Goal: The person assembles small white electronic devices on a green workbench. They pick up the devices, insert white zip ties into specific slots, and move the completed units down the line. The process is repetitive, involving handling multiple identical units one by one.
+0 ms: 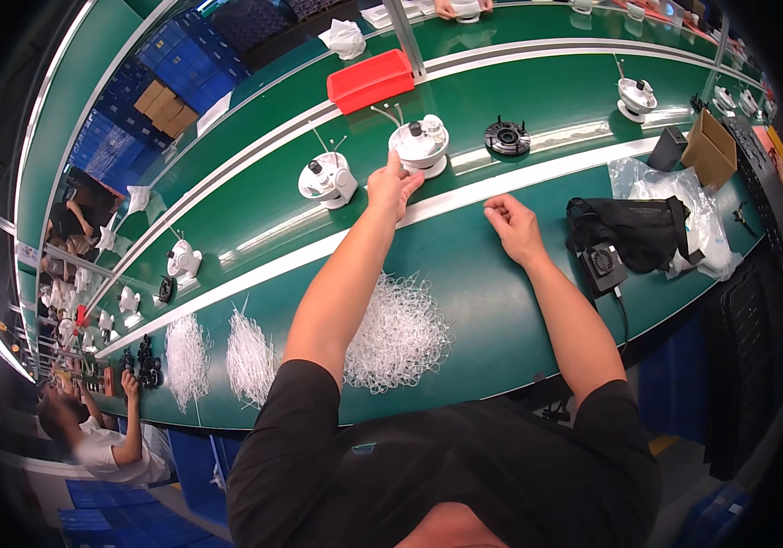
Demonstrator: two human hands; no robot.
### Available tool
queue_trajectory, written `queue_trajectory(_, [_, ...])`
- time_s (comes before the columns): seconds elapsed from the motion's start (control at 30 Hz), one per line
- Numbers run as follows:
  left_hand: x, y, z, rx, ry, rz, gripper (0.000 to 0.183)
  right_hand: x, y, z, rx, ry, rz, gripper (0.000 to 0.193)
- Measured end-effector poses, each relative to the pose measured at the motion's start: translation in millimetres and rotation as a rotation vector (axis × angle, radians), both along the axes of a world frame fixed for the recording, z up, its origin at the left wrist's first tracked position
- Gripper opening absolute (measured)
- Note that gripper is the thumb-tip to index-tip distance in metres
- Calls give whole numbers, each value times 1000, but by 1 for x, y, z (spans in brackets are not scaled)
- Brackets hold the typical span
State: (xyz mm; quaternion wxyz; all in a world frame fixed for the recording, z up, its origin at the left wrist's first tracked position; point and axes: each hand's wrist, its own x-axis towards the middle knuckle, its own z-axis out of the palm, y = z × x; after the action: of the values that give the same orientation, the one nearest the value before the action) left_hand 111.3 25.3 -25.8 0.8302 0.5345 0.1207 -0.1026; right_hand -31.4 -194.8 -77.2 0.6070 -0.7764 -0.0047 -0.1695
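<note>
My left hand (391,190) reaches forward to a white round plastic housing (428,146) on the green conveyor. Its fingers meet the housing's near left edge, and the thumb lies by the base. The housing has a black knob-like part on top and thin wires sticking up. A similar white housing (320,183) with wires stands just to its left. Over the near edge of the conveyor my right hand (513,226) hovers with its fingers curled and pinched together; anything between them is too small to make out. A black round part (507,137) lies on the conveyor beyond it.
Piles of white cable ties or loops (399,338) lie on the green bench. A black fan-like device (602,265), a black cloth bag (629,228) and clear plastic bags (715,233) are at right. A red tray (371,82) sits beyond. A co-worker (122,443) sits at left.
</note>
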Motion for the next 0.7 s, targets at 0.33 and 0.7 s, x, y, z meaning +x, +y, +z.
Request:
queue_trajectory(0.33, [8,104,-11,125,223,327,77,-2,7,4,-48,32,-4,16])
queue_trajectory(0.7, [43,153,-5,332,42,330,60,-7,9,13,-195,62,-33,17])
